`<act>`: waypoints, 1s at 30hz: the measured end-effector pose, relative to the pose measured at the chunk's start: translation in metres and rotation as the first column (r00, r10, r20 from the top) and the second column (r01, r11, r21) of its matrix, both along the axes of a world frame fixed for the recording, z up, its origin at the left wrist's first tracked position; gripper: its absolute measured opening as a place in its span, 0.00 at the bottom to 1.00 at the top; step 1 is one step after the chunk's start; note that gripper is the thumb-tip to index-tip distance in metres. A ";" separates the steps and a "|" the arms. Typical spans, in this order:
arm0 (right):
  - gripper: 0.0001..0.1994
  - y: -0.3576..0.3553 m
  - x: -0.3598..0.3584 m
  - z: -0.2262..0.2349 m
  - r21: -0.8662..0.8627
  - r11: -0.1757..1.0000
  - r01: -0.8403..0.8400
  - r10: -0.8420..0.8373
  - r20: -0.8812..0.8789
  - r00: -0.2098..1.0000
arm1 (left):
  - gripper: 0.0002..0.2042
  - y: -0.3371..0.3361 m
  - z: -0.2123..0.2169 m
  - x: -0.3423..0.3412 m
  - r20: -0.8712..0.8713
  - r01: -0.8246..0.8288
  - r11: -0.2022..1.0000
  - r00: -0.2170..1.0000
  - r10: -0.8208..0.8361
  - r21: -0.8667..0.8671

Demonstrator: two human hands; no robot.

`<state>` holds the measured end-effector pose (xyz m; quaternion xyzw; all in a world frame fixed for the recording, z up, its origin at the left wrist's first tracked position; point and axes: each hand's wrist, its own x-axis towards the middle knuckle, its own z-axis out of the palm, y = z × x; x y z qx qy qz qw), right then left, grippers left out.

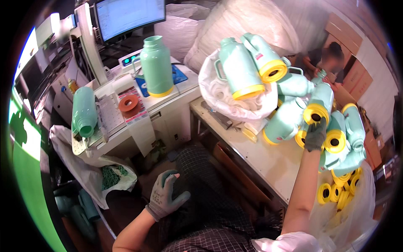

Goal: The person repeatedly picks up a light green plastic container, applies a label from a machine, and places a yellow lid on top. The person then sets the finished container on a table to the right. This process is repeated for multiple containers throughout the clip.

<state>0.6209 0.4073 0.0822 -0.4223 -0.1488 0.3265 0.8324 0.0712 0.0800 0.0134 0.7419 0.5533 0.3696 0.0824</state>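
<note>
Right grip (315,135) at a mint jug (323,95), open sacks around

In the head view, the right grip, a gloved hand, touches the yellow bottom (308,111) of the mint jug. This jug lies in a pile of similar jugs (283,122) on the right part of the desk (254,153). I cannot tell whether the fingers pinch the edge or only rest there. The left grip (166,195), also gloved, is above the lap, with the thumb spread away from the fingers.

Beside the pile, an open white sack (210,90) contains pale rings (220,94), and two jugs (237,67) lie over it. At the lower right, yellow rings (342,194) are heaped at a clear bag (357,222); how many are inside, I cannot tell. At the left, another white sack (77,151) contains small green pieces (110,177). An upright jug (156,69) stands on a blue mat (179,75).
</note>
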 end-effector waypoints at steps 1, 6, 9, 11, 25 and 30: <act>0.18 -0.018 -0.020 0.000 0.021 0.993 0.112 -0.114 0.188 0.976 | 0.37 -0.003 -0.007 -0.008 -0.003 -0.039 0.999 0.999 0.039 -0.020; 0.19 -0.063 -0.229 0.029 -0.008 0.927 -0.375 0.181 0.886 0.427 | 0.35 -0.006 -0.031 -0.058 -0.132 -0.206 0.974 0.972 0.192 -0.097; 0.29 -0.049 -0.343 0.047 0.005 0.777 -0.630 0.196 0.948 0.250 | 0.35 0.013 -0.084 -0.090 -0.126 -0.321 0.945 0.942 0.312 -0.066; 0.37 -0.017 -0.411 0.066 0.078 0.704 -0.705 0.095 0.975 0.203 | 0.36 0.009 -0.122 -0.106 -0.090 -0.453 0.882 0.891 0.445 -0.132; 0.26 0.067 -0.536 0.118 -0.085 0.869 -0.488 0.195 0.964 0.179 | 0.31 0.024 -0.175 -0.123 0.050 -0.331 0.806 0.913 0.405 -0.490; 0.26 -0.011 -0.393 0.154 0.359 0.798 -0.484 0.095 0.717 0.690 | 0.35 0.009 -0.162 -0.126 -0.012 -0.323 0.705 0.913 0.408 -0.632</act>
